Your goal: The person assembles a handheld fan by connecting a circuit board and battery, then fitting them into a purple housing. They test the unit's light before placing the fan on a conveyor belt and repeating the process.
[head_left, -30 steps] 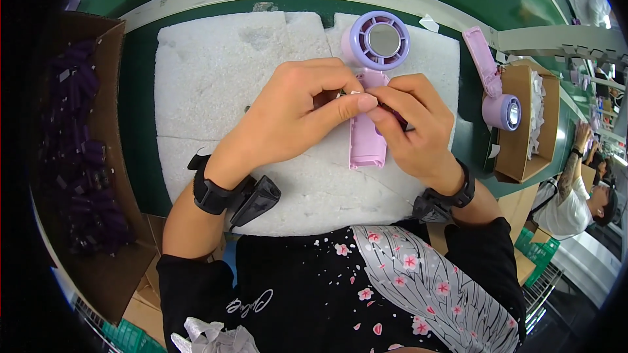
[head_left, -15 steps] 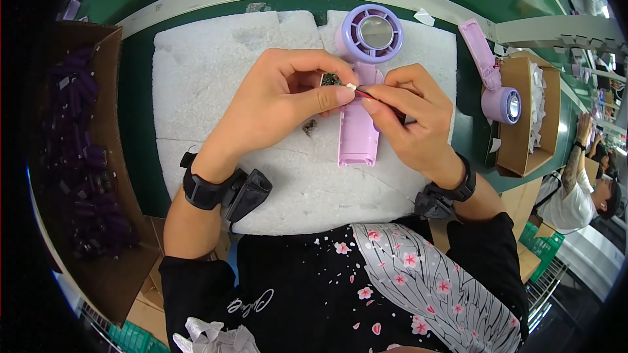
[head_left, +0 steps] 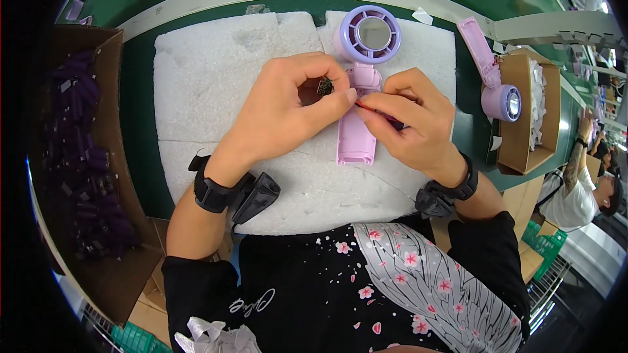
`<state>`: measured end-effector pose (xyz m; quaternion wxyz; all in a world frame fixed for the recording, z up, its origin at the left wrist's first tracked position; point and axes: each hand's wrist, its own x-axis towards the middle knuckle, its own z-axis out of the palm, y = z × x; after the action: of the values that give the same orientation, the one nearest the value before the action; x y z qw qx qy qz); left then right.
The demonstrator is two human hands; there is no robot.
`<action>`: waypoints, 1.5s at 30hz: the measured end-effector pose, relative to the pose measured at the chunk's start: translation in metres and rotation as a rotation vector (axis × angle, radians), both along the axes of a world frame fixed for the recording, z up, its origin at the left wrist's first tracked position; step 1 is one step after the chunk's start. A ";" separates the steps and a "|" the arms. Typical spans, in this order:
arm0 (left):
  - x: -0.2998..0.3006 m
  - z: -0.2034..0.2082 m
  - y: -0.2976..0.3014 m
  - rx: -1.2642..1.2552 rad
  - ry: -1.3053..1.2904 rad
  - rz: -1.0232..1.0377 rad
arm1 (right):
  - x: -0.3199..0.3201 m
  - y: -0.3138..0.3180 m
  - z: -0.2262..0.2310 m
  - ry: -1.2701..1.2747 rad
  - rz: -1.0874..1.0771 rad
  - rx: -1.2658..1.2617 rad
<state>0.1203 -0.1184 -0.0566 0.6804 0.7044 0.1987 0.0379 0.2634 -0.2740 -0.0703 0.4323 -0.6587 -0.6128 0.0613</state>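
Note:
A small handheld fan lies on the white foam sheet (head_left: 209, 59), its round purple head (head_left: 341, 38) away from me and its open pink handle shell (head_left: 356, 140) pointing toward me. My left hand (head_left: 288, 101) is closed, with a small green circuit board (head_left: 325, 86) showing inside the curl of its fingers. Between the thumb and finger of my right hand (head_left: 415, 114) are thin red and black wires (head_left: 367, 107). Both sets of fingertips meet just above the handle shell. Whatever joins the wires there is hidden by my left thumb and finger.
At the left a deep cardboard box (head_left: 140, 248) holds many dark purple cylindrical parts (head_left: 85, 91). Another purple fan (head_left: 502, 103) stands open at the right, beside a cardboard box (head_left: 517, 117) of white pieces. A person (head_left: 575, 199) works farther right.
The white connector seen at my left fingertips is now covered. My left hand has shifted slightly and turned, tilting the circuit board. The right hand stays close to where it was.

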 end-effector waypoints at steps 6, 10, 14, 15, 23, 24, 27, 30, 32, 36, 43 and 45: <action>0.001 -0.008 0.000 -0.073 -0.040 0.063 | 0.000 0.001 0.002 0.101 -0.032 -0.083; 0.000 0.000 0.013 -0.148 0.036 -0.121 | 0.010 0.002 0.006 0.382 0.023 -0.180; -0.001 0.000 0.015 -0.200 0.100 -0.129 | 0.016 0.003 0.007 0.480 0.097 -0.248; -0.001 -0.002 0.013 -0.201 0.031 -0.092 | 0.016 0.003 0.007 0.460 0.113 -0.254; -0.001 -0.006 0.013 -0.176 -0.097 -0.077 | 0.014 0.003 0.005 0.378 0.134 -0.254; -0.002 -0.005 0.012 -0.169 -0.106 -0.064 | 0.014 0.003 0.005 0.389 0.135 -0.258; -0.002 -0.004 0.011 -0.143 -0.109 -0.042 | 0.013 0.003 0.006 0.397 0.133 -0.262; -0.002 -0.004 0.010 -0.109 -0.094 -0.020 | 0.013 0.003 0.006 0.390 0.130 -0.267; -0.003 -0.006 0.009 0.034 -0.156 -0.012 | 0.014 0.004 0.004 0.377 0.130 -0.241; -0.003 -0.004 0.010 0.211 -0.191 -0.048 | 0.015 0.003 0.006 0.398 0.124 -0.235; 0.001 -0.003 0.006 0.356 -0.277 -0.016 | 0.015 0.001 0.002 0.322 0.119 -0.190; 0.000 -0.002 0.006 0.335 -0.240 -0.047 | 0.015 0.001 -0.001 0.245 0.118 -0.107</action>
<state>0.1207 -0.1123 -0.0586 0.5730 0.8027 0.0907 0.1382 0.2785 -0.2726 -0.0716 0.4640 -0.6312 -0.5888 0.1991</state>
